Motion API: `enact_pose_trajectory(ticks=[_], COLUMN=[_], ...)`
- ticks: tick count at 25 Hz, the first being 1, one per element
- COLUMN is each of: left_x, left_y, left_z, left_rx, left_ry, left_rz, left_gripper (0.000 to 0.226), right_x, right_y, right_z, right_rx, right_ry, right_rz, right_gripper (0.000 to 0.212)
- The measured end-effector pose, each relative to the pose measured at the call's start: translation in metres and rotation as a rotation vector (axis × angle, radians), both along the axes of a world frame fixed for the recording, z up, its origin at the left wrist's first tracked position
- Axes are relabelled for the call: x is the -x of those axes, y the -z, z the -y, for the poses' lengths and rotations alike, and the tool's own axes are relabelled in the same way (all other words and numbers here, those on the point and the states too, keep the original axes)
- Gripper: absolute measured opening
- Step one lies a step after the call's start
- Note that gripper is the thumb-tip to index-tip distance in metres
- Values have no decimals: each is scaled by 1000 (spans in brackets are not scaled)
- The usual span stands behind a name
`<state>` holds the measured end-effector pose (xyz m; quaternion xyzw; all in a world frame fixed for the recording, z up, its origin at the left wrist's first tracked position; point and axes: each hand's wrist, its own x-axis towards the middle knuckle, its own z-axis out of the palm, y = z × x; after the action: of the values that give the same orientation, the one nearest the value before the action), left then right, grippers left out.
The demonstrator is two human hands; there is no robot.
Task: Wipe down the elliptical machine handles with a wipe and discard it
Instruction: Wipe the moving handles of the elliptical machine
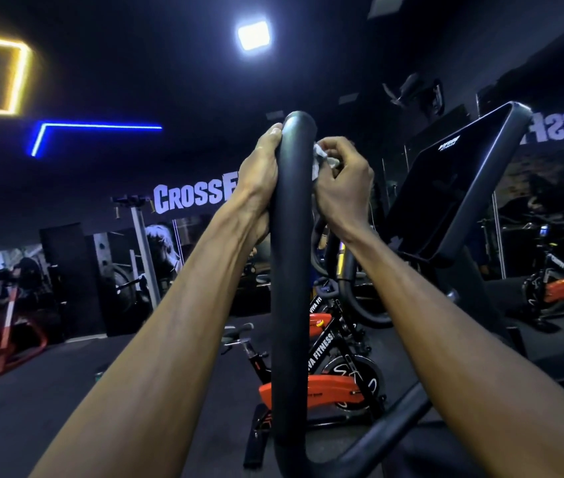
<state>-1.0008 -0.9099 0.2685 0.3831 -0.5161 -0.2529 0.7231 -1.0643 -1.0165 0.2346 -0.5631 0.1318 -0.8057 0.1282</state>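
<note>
Handle (291,236) gripped by left hand (260,174); right hand (342,181) presses wipe (320,160).

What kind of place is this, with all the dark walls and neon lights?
A gym, most likely: an orange-and-black spin bike stands on the floor, a wall sign begins "Cross", and an elliptical handle is in front.

Gym lettering under neon light

"CROSSF…" in white on the far wall sign (189,198); "VIVA FITNESS" runs along the black-and-orange spin bike (325,350) frame; console logo unreadable.
</note>
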Motion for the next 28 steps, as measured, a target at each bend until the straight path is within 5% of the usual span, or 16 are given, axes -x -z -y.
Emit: enact_pose_trajectory(ticks=[2, 5, 8, 13, 17, 21, 28], left_x=[2, 2, -3, -10, -10, -11, -15], left_y=[4, 6, 10, 30, 41, 50, 71], left_z=[-2, -3, 1, 3, 1, -2, -8], left_rx=[-29, -13, -42, -64, -51, -8, -35], left_ry=[40, 33, 100, 189, 247, 264, 246], left_rz=[18, 18, 22, 52, 43, 67, 31], left_gripper=[53, 49, 47, 61, 59, 58, 56], right_x=[-3, 1, 1, -5, -6, -13, -12], right_y=[30, 63, 40, 102, 81, 142, 144], right_z=[1, -2, -3, -15, -9, -19, -34], right_rx=[48, 180, 120, 137, 67, 38, -84], right_ry=[64, 150, 121, 112, 53, 81, -16], right_rz=[-61, -170, -107, -223, -162, -287, -229], right_gripper=[25, 28, 19, 16, 18, 20, 19])
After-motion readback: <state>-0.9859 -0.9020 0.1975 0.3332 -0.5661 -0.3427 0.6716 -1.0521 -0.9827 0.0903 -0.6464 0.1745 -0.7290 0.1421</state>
